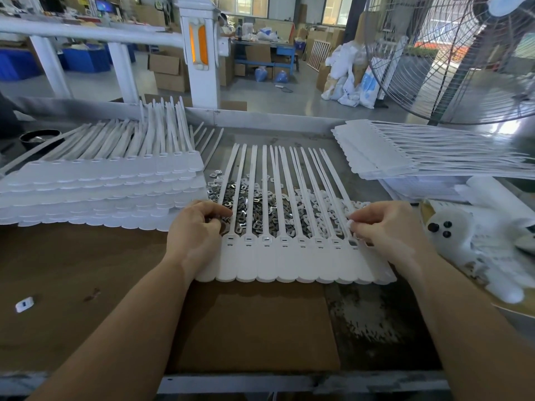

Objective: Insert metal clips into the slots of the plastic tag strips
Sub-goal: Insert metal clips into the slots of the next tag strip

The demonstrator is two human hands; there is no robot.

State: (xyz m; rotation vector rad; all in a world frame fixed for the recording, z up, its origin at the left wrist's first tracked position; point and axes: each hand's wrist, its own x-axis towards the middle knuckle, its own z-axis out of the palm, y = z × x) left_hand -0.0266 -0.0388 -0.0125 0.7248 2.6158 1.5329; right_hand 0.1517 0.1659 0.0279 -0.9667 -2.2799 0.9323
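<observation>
One row of joined white tag strips lies flat on the brown cardboard at the bench front, its long tails running away over a loose heap of metal clips. Left hand: fingers curled at the row's left end, thumb and forefinger closed together over the heap, apparently pinching a clip, though the clip itself is too small to confirm. Right hand: fingertips pinched on the rightmost strip near its slot. Slots along the row: one near the middle shows a shiny insert, the rightmost looks dark and possibly filled; the others appear open. Judged progress: this row barely begun, most slots left. Stacked rows at left and a second stack at right; whether either is finished cannot be told.
</observation>
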